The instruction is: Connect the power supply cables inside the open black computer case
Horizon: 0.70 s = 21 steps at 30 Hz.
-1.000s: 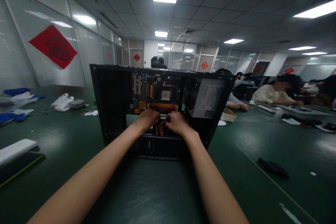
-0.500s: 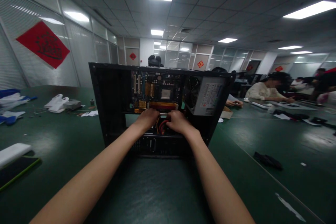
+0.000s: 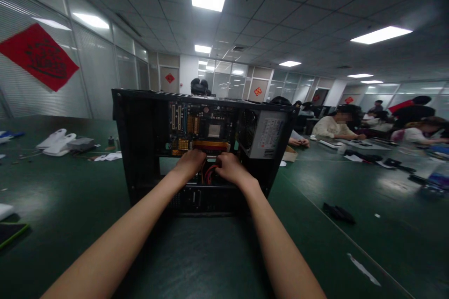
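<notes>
A black computer case (image 3: 122, 159) stands open in front of me on the table. Inside it is a motherboard (image 3: 200, 120) with a square metallic processor area, and a silver power supply (image 3: 269, 135) sits at its right. Just below the orange and red memory slots (image 3: 211, 145), my left hand (image 3: 191, 163) has its fingers curled at the board's lower edge. My right hand (image 3: 230, 167) is closed beside it, a small gap away. Red and orange cables (image 3: 209, 175) hang between the two hands. Whatever the fingertips hold is hidden by the hands.
The green table (image 3: 192, 257) carries white plastic bags (image 3: 58, 142) and a grey box (image 3: 81, 145) at left. A black cloth-like item (image 3: 339, 213) and a white strip (image 3: 364, 269) lie at right. Behind them, people (image 3: 335, 126) sit at the table.
The view has turned slightly right and up, so the case and room appear shifted left. Both hands stay at the same spot below the memory slots, with little visible finger movement.
</notes>
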Each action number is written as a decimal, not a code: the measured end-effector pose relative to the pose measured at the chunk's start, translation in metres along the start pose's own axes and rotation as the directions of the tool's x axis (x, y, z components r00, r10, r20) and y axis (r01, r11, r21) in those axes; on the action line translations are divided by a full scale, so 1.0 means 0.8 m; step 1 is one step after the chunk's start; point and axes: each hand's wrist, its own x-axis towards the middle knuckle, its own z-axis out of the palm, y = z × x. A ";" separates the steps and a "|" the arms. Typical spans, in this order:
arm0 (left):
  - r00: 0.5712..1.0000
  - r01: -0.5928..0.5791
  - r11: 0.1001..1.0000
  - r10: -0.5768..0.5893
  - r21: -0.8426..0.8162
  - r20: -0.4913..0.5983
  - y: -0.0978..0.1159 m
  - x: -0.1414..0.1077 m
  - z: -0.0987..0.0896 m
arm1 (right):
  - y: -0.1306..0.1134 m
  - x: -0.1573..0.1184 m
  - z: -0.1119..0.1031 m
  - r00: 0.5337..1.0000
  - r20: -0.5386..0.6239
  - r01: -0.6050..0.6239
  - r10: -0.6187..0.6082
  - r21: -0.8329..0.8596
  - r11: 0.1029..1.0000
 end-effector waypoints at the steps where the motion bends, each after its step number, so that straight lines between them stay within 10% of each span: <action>1: 1.000 0.002 1.000 -0.002 -0.007 -0.006 0.000 0.002 0.001 | 0.001 0.000 0.000 1.000 -0.003 0.010 -0.010 -0.002 1.000; 21: 0.997 0.078 0.985 -0.082 -0.152 -0.016 -0.007 0.009 0.006 | 0.001 0.016 -0.004 0.970 0.001 0.239 -0.243 -0.188 0.953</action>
